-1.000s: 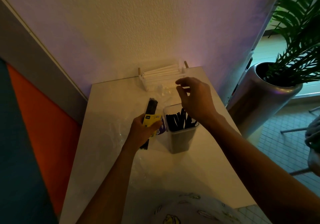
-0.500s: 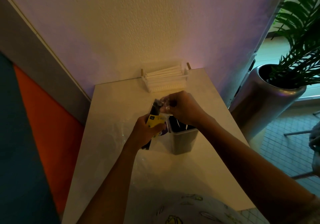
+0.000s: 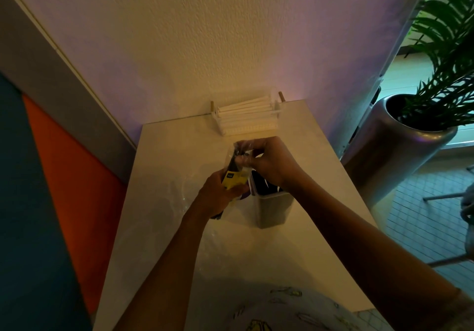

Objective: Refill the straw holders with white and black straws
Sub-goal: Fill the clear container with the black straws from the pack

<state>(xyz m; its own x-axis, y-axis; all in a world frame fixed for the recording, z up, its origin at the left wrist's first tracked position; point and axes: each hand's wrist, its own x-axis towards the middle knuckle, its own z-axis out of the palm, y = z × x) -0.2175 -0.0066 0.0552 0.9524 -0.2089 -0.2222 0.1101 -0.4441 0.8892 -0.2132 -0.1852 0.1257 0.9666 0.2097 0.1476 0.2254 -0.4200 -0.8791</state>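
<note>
The left hand grips a crinkly clear packet of black straws with a yellow label. The right hand pinches its top, hiding much of the square cup.

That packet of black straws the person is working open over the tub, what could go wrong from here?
1. The right hand is pinching the clear wrap at the top of the packet of black straws; if it tears suddenly, straws might spill onto the table rather than into the tub.
2. The right forearm crosses just above the tub's rim, so a jerk could knock it over.
3. The left hand holds the packet only at its yellow label, so it may slip.
</note>
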